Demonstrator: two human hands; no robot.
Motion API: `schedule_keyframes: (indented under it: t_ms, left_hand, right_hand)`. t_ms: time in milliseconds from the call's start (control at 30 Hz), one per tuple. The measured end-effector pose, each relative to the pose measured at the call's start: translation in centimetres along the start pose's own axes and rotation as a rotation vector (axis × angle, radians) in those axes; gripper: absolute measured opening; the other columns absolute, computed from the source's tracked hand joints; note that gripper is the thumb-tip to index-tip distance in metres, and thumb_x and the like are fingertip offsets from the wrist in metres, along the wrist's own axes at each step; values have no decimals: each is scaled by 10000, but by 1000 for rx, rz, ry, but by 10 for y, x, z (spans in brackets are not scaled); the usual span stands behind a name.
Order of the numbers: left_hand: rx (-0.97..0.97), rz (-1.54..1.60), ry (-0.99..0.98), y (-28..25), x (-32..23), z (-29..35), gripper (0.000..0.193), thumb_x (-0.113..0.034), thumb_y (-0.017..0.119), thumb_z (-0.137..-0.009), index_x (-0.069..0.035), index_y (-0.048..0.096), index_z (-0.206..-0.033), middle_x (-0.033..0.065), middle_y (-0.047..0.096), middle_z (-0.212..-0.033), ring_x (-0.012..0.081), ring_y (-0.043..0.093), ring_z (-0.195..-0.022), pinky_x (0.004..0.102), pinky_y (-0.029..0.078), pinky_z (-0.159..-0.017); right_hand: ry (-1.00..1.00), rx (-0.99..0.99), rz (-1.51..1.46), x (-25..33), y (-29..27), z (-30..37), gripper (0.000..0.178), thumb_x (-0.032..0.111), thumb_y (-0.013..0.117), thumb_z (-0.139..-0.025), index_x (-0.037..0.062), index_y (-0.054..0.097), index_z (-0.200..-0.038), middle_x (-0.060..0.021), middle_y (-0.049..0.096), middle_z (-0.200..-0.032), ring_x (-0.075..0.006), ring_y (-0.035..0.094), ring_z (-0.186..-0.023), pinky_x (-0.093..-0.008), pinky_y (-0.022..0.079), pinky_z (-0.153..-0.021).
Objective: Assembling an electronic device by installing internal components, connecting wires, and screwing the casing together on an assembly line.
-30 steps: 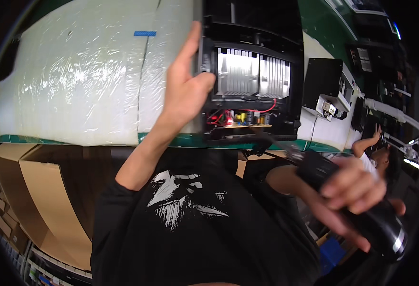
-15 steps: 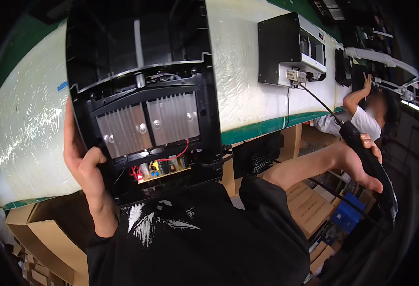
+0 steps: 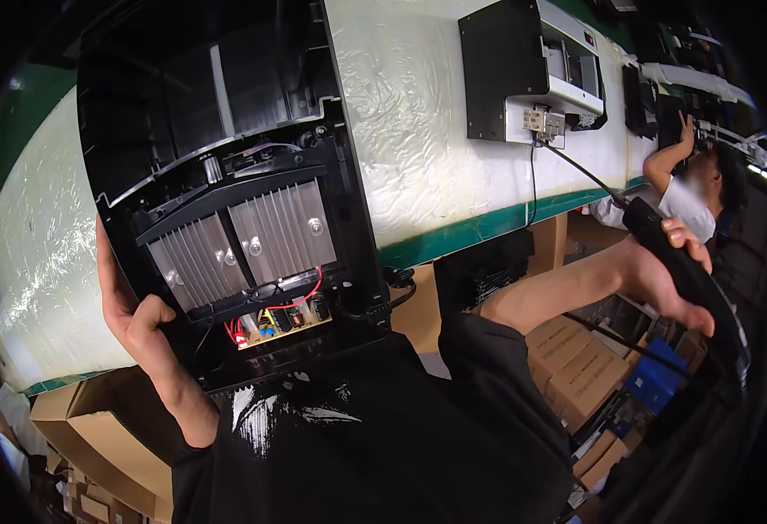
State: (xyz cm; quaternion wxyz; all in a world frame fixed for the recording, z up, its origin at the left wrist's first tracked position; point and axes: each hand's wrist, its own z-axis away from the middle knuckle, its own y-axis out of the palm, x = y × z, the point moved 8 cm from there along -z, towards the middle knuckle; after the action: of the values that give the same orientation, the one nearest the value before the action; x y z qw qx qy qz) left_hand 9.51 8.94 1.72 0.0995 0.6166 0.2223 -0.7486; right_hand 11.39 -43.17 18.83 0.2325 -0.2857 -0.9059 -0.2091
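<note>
Wrinkled clear plastic film (image 3: pixel 47 262) covers a long white workbench (image 3: pixel 401 188) with a green edge (image 3: pixel 466 240). Below are an open brown cardboard box (image 3: pixel 126 450), brown cartons (image 3: pixel 580 371) and a blue plastic container (image 3: pixel 650 389); a white-shirted person (image 3: pixel 689 210) is at far right.

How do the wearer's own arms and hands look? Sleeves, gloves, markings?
Left hand and right hand ungloved; no watch or band visible. Forearms bare below short black sleeves. Black shirt, white brushstroke-like print on the front.
</note>
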Motion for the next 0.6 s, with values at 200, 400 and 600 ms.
schedule_keyframes:
  t_ms: [200, 400, 600]
  left_hand:
    - [12, -9, 4, -3, 2, 1, 901, 52, 375, -508, -16, 338, -1406, 154, 367, -1431, 76, 573, -797, 126, 308, -419]
    - [75, 75, 35, 0, 0, 1, 867, 66, 375, -544, -5, 329, -1407, 151, 340, -1450, 113, 515, -1084, 121, 315, -442]
    - [115, 210, 41, 5, -3, 2, 874, 59, 371, -534, 5, 329, -1405, 143, 472, -1308, 97, 554, -825, 125, 340, -468]
  right_hand:
    - [298, 149, -7, -57, 47, -36, 791, 799, 297, -757, 34, 497, -754, -83, 483, -594, -201, 455, -460, -330, 416, -465]
    - [177, 364, 116, -70, 136, -44, 314, 283, 457, -888, 27, 376, -1050, -168, 503, -661, -245, 496, -459, -345, 425, -386]
    - [216, 422, 189, -80, 142, -24, 347, 280, 447, -907, 69, 306, -1146, -165, 525, -631, -255, 475, -444, -369, 434, -418]
